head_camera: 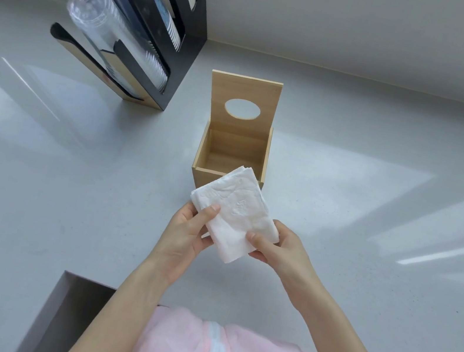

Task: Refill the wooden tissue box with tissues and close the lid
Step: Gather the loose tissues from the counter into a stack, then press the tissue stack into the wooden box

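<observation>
Two hands are holding a folded stack of white tissues [235,212] just below the middle of the frame, over a pale grey tabletop [334,256]. The left hand [186,234] is pinching the stack's lower left edge, thumb lying on top and fingers underneath. The right hand [277,247] is pinching the lower right corner the same way. The stack is sitting tilted, its far corner reaching over the near rim of the wooden tissue box [230,160].

The box is standing at the centre of the frame, open and looking empty inside. Its lid [244,100] is standing upright at the back, with an oval opening cut through it. In the upper left of the frame, a black cup dispenser [160,48] is holding stacked clear and white cups, well apart from the box.

The step in hand appears to be lowering the tissues into the box. To do it well, the person is likely needing to turn the stack so its edges line up square with the box walls, keep the layers pressed together so none are sliding loose, and ease it down flat. The lid is not yet closed.
</observation>
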`<state>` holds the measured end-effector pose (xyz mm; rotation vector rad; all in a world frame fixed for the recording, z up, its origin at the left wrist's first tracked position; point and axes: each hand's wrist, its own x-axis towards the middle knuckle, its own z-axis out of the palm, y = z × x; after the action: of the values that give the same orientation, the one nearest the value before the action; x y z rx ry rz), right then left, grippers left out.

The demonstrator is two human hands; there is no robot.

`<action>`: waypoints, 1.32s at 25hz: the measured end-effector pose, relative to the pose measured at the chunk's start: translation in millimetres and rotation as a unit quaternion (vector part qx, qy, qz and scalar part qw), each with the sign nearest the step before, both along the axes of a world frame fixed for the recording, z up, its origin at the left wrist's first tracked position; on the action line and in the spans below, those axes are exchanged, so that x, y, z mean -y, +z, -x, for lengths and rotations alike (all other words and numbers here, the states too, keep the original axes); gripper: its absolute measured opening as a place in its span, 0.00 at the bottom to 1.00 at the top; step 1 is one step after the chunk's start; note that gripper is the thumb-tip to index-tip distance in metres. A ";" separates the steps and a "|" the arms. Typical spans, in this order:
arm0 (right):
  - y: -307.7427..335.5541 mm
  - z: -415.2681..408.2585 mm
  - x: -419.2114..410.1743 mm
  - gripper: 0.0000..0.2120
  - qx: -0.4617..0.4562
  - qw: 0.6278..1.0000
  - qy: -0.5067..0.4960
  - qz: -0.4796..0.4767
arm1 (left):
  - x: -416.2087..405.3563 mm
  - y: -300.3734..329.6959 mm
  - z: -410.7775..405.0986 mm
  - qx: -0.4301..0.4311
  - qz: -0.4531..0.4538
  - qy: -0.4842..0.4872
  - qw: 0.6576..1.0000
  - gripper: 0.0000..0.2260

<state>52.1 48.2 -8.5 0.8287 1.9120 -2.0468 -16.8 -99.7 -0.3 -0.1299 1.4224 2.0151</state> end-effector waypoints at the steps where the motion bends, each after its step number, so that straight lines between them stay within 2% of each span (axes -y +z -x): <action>1: 2.0 2.2 1.3 0.06 -0.003 1.000 0.004 -0.015 | 5.2 -0.5 4.9 -0.008 0.014 -0.006 1.000 0.07; 4: 8.4 9.9 2.3 0.03 -0.013 0.997 0.020 -0.067 | 16.4 0.0 20.4 -0.034 0.074 -0.018 0.997 0.04; 10: 24.5 32.8 -2.4 0.07 -0.030 0.991 0.031 -0.125 | 20.5 5.5 49.2 -0.110 0.166 -0.057 0.978 0.06; 13: 27.4 41.9 -4.5 0.06 -0.044 0.991 0.004 -0.124 | 20.2 4.8 58.9 -0.137 0.195 -0.058 0.970 0.02; 19: 24.5 60.6 -7.2 0.10 -0.051 0.983 -0.086 -0.151 | 17.4 5.1 75.4 -0.169 0.231 -0.059 0.956 0.05; 23: 30.8 83.5 -14.1 0.07 -0.071 0.958 -0.061 -0.271 | 10.3 9.6 98.8 -0.222 0.278 -0.046 0.934 0.04; 24: 32.8 89.2 -15.2 0.05 -0.079 0.948 -0.044 -0.305 | 7.4 11.2 103.8 -0.246 0.297 -0.047 0.921 0.02; 27: 35.6 106.6 -19.3 0.01 -0.097 0.923 -0.006 -0.372 | -3.4 16.8 115.0 -0.332 0.375 -0.048 0.864 0.08; 29: 35.1 117.2 -22.6 0.03 -0.090 0.904 0.029 -0.417 | -10.5 18.2 120.9 -0.377 0.426 -0.065 0.820 0.10; 31: 33.7 125.3 -25.9 0.06 -0.062 0.871 0.089 -0.480 | -16.3 15.2 126.7 -0.429 0.495 -0.104 0.749 0.10; 33: 35.1 132.3 -27.4 0.09 -0.025 0.818 0.155 -0.553 | -21.1 12.9 131.0 -0.473 0.551 -0.143 0.672 0.09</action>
<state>-80.2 75.6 26.7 0.5359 2.9793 -0.6185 -147.8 -78.6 12.6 0.6931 2.9082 0.5936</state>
